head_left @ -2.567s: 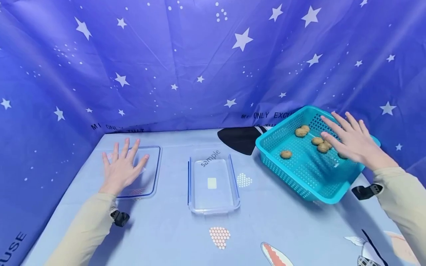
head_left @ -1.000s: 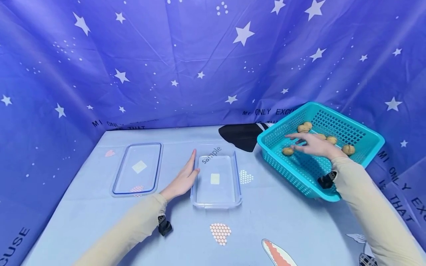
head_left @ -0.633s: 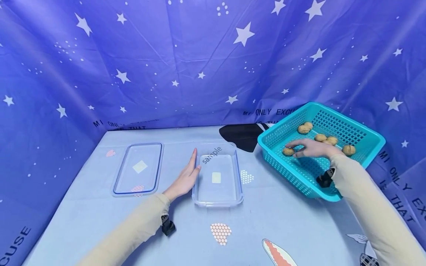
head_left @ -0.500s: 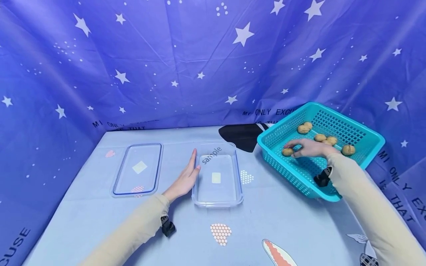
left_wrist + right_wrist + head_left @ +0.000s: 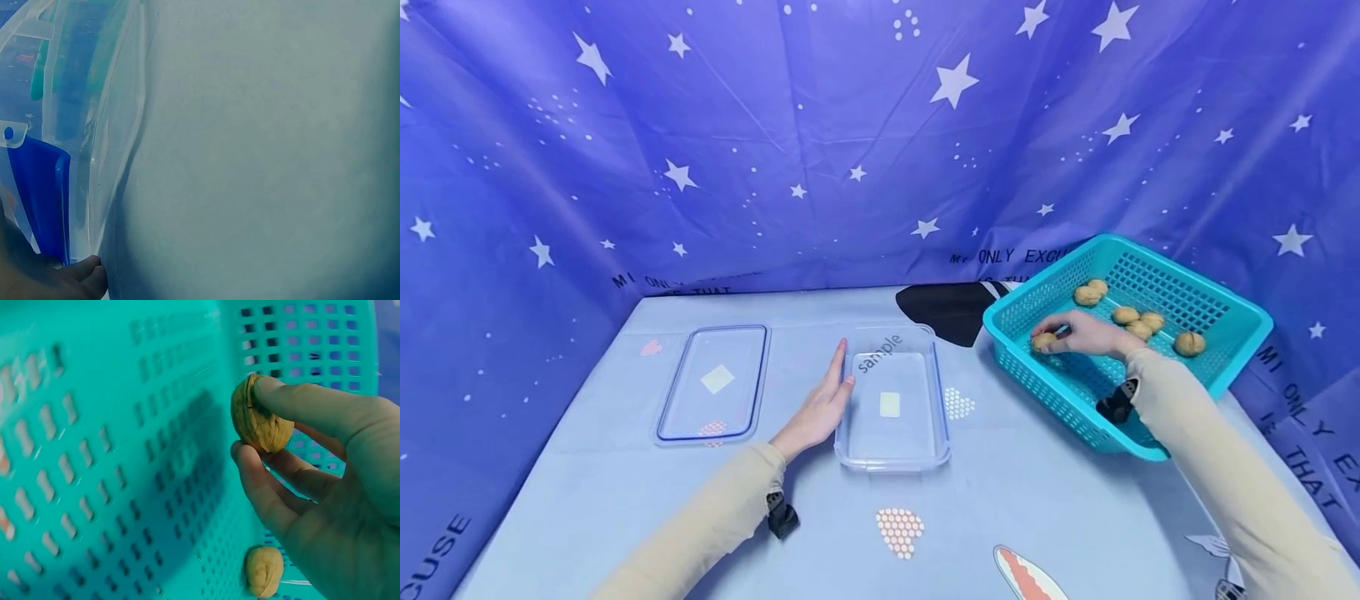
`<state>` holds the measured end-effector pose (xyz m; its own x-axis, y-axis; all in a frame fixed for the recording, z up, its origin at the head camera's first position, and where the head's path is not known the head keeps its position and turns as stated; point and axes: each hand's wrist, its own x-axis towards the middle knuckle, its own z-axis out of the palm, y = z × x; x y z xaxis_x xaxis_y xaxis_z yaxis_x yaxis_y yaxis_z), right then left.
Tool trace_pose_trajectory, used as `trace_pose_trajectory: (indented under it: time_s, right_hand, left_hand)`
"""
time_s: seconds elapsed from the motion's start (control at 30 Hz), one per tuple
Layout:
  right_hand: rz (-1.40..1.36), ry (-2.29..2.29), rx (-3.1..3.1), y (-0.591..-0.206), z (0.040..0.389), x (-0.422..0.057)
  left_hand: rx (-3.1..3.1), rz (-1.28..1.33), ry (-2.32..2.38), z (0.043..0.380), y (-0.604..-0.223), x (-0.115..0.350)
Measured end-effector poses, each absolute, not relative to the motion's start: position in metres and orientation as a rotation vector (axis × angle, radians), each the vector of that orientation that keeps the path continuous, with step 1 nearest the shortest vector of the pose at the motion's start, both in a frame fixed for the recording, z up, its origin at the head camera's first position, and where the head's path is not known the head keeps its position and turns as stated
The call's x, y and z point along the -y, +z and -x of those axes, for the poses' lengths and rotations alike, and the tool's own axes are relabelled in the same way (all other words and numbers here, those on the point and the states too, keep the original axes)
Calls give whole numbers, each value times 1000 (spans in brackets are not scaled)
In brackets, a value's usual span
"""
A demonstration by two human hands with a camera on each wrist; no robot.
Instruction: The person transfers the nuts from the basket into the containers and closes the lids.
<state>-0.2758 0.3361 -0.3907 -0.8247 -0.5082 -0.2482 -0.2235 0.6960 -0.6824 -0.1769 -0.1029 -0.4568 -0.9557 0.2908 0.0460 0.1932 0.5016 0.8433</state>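
Observation:
Inside the teal basket (image 5: 1037, 387), my right hand (image 5: 1086, 335) pinches a walnut (image 5: 259, 415) between thumb and fingers; the right wrist view shows it held beside the basket's wall. Several more walnuts (image 5: 1126, 316) lie on the basket floor behind and to the right of that hand. My left hand (image 5: 820, 408) touches the left side of a clear plastic container (image 5: 891, 442), its fingers straight along the wall. In the left wrist view fingertips (image 5: 94, 278) show at the container's edge, near a blue clip (image 5: 40, 194).
A clear lid (image 5: 715, 408) with a blue seal lies flat on the table at left. The patterned tablecloth (image 5: 820, 533) spreads under everything. A blue starry curtain (image 5: 850, 125) closes off the back and sides.
My left hand has moved from above the lid to the container's side. My right hand has gone down into the basket, taken hold of a walnut and shifted slightly left with it.

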Motion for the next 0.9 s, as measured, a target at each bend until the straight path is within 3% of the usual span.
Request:
trace_pose_trajectory:
  time_s: [0.9]
  right_hand:
    - [580,-1074,-2613,-340,253,-320]
  left_hand:
    - [-2693,-441,1415,176,-456,104]
